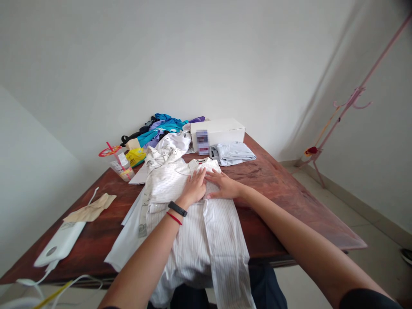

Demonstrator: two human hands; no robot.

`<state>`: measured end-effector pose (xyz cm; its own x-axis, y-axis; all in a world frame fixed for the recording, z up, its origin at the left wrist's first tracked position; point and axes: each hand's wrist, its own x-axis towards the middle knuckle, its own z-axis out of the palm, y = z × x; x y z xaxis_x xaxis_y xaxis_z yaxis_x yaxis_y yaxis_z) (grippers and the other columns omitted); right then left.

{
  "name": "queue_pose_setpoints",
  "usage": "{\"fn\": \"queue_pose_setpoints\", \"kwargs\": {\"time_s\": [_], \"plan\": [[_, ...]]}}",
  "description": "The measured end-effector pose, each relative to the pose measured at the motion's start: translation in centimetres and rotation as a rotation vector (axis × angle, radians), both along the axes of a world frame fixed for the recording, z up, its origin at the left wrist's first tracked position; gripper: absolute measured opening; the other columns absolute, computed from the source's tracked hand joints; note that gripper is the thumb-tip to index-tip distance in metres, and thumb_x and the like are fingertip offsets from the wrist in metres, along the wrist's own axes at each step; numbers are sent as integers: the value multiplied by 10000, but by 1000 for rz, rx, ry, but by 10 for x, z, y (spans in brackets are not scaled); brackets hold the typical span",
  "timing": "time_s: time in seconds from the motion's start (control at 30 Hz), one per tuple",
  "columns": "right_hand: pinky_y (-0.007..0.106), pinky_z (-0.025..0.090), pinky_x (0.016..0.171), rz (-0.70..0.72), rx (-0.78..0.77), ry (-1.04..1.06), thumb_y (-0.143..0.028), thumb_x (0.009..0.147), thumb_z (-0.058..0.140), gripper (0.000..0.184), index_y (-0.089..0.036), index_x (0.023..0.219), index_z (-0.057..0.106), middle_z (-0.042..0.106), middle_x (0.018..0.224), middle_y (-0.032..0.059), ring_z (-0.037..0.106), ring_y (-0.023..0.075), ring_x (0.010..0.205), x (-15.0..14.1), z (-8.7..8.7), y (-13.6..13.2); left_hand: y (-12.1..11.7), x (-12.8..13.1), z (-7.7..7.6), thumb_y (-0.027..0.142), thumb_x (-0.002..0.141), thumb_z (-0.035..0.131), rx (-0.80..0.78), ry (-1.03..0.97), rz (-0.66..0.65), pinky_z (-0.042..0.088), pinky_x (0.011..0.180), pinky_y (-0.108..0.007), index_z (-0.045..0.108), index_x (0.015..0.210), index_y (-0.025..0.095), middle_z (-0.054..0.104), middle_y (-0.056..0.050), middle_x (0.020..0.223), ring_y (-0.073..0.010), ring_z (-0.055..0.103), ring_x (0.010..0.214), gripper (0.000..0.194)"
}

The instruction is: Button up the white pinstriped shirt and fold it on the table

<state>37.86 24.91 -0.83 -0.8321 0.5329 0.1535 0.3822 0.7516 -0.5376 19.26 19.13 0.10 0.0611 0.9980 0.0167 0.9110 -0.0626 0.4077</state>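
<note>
A white pinstriped shirt [189, 231] lies on the dark red wooden table, its collar away from me and its lower part hanging over the near edge. One sleeve runs straight down along its right side. My left hand [195, 185] rests flat on the upper part of the shirt, fingers stretched out. Right beside it, my right hand [223, 184] lies on the cloth near the collar, fingers extended and the fingertips close to the left hand. Neither hand grips anything. White papers or cloth [127, 236] show beneath the shirt on the left.
A folded light-blue shirt [233, 153] and a white box [222, 128] stand at the back, left of them a clothes pile [164, 126]. A plastic cup with straw [120, 165], yellow packet [135, 156] and white power bank [61, 244] are left. A pink stand [346, 111] leans right.
</note>
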Motion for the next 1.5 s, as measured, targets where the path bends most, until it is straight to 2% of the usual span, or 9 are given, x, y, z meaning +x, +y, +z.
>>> {"fn": "queue_pose_setpoints", "kwargs": {"time_s": [0.17, 0.3, 0.47, 0.77, 0.93, 1.07, 1.23, 1.37, 1.5], "plan": [[688, 27, 1226, 30, -37, -97, -810, 768, 662, 1082, -271, 1632, 295, 120, 1719, 131, 19, 440, 1572, 1, 11, -11, -2, -7, 9, 137, 957, 413, 122, -250, -17, 204, 1269, -535, 345, 1608, 178, 250, -121, 1692, -296, 191, 1576, 656], [666, 8, 1234, 34, -51, -89, -804, 841, 578, 943, -297, 1606, 364, 123, 1723, 92, -2, 431, 1573, 2, 12, -12, -18, -24, 40, 239, 975, 479, 320, -355, -49, 237, 1269, -460, 546, 1471, 204, 388, -101, 1639, -255, 280, 1552, 502], [651, -6, 1237, 30, -68, -92, -764, 923, 491, 773, -325, 1558, 455, 175, 1716, 53, 48, 392, 1583, 0, 9, -11, -24, -47, 70, 316, 922, 586, 589, -628, 197, 322, 1219, -445, 676, 1256, 201, 646, -89, 1397, -267, 520, 1384, 364], [679, 118, 1222, 35, -26, -27, -666, 934, 574, 687, -273, 1498, 552, 251, 1693, 100, 191, 423, 1557, -2, 3, -5, -11, -16, 41, 243, 866, 583, 769, -962, 223, 470, 1056, -390, 710, 1015, 190, 736, -77, 1176, -244, 640, 1192, 203], [576, 395, 1130, 42, 78, 119, -445, 957, 633, 416, -228, 1307, 698, 598, 1472, 138, 497, 371, 1398, -8, -8, 2, -40, 43, 33, 229, 902, 582, 499, -827, -169, 494, 1005, -400, 716, 815, 194, 745, -85, 985, -249, 676, 1059, 164], [386, 514, 984, 88, 115, 295, -265, 959, 602, 255, -191, 1162, 737, 730, 1238, 108, 676, 259, 1142, -8, -11, 7, -76, 67, 61, 257, 920, 607, 203, -942, -197, 463, 1068, -400, 728, 1001, 196, 711, -106, 1240, -270, 613, 1251, 159], [352, 505, 966, -57, 46, 303, -287, 969, 583, 264, -173, 1139, 750, 757, 1196, 113, 702, 269, 1105, -4, -7, 7, -91, 6, 91, 368, 918, 639, 230, -689, -27, 424, 1114, -405, 685, 1177, 211, 659, -100, 1338, -284, 548, 1334, 306], [354, 479, 1023, -89, 43, 253, -313, 965, 588, 298, -155, 1153, 756, 729, 1275, 133, 671, 290, 1194, -4, -5, 8, -81, -80, 83, 344, 791, 732, 344, -462, 323, 402, 1130, -449, 642, 1128, 189, 636, -129, 1324, -311, 543, 1334, 382], [352, 474, 1034, -90, 22, 244, -311, 965, 583, 296, -170, 1155, 760, 733, 1276, 115, 674, 284, 1192, -4, -4, 8, -86, -131, 80, 346, 750, 787, 106, -585, 578, 512, 964, -413, 600, 1192, 181, 673, -143, 1230, -303, 640, 1167, 507]]}}
